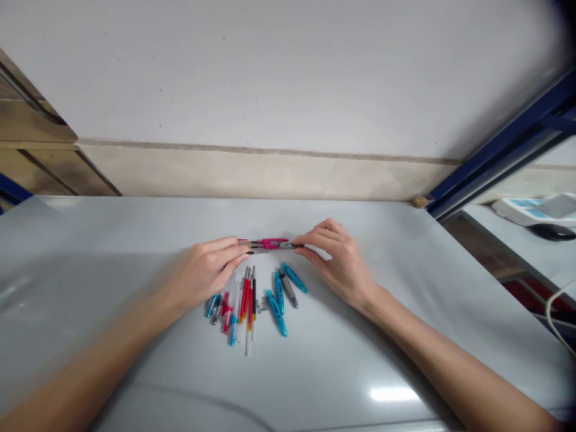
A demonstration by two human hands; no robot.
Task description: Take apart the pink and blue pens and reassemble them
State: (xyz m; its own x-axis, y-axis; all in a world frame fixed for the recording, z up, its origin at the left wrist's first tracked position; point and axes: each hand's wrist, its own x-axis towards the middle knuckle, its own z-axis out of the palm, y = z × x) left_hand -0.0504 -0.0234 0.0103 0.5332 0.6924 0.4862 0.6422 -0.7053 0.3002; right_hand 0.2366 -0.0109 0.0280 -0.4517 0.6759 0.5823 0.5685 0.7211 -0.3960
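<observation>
My left hand (211, 268) is closed around the left ends of several slim pens or refills, some with pink parts (272, 244). The fingertips of my right hand (335, 258) pinch the dark right end of a grey-and-clear piece (288, 245) in line with them. Below my hands lie red refills (249, 300), a black refill (254, 294) and several clear tubes with blue, pink and dark ends (226, 321). To their right are teal pen barrels (276, 313) and a grey one (289, 290).
The grey table (333, 372) meets a pale wall (270, 174) at the back. A blue metal frame (504, 141) rises at the right. Beyond it, a side surface holds a white device (535, 210) and a black mouse (552, 232).
</observation>
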